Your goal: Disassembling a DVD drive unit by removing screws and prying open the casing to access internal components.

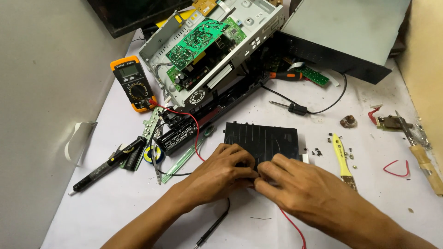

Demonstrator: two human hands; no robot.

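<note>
— Now, what do the hands have?
— Left hand (224,169) and right hand (295,184) meet, fingers curled on the near edge of a black slotted box (263,138) on the bench (138,203); the grip is hidden.
— Beyond them?
— Yellow brush (342,159) right of the right hand, orange multimeter (133,83) far left, green circuit board (196,41) farthest.

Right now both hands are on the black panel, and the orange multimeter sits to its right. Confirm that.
Not quite. Both the left hand and right hand are on the black panel, but the head view shows the orange multimeter to its left, not its right.
</note>
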